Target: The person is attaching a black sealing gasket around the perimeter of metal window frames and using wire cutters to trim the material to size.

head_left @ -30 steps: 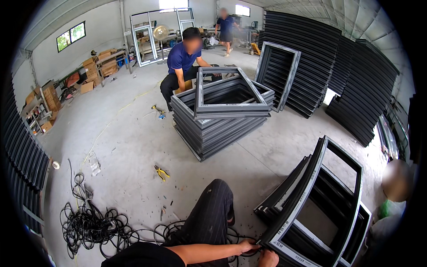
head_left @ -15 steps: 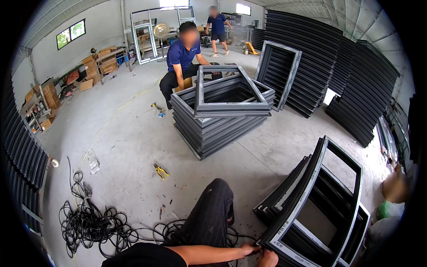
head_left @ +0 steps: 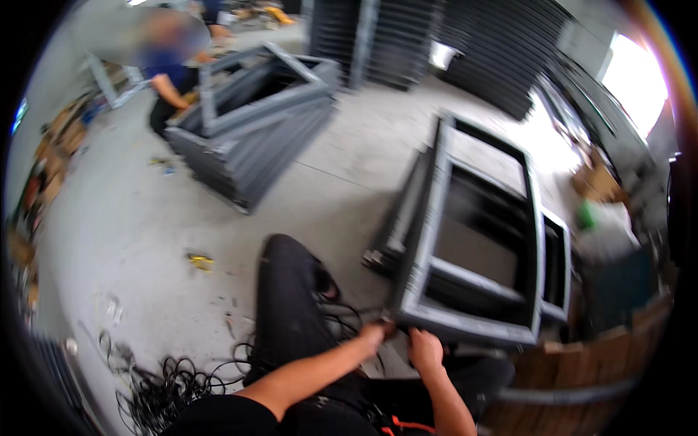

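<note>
A grey-and-black window frame (head_left: 465,320) lies on a stack of similar frames at my right, its near corner between my knees. My left hand (head_left: 372,336) is closed at that corner, around something small and dark that I cannot make out. Just right of it, my right hand (head_left: 425,350) is closed against the frame's near edge, thumb side up. What its fingers hold is hidden, and the picture is blurred.
Tangled black cable (head_left: 171,392) lies on the floor at left. Yellow-handled pliers (head_left: 200,261) lie beyond my knee. Another frame stack (head_left: 243,167) stands farther off, a person in a blue shirt (head_left: 169,73) beside it. Cardboard (head_left: 574,378) is at lower right.
My view has swung right and down, so the scene slides left and up. Both forearms now show fully. My hands stay at the frame's near corner, slightly farther apart.
</note>
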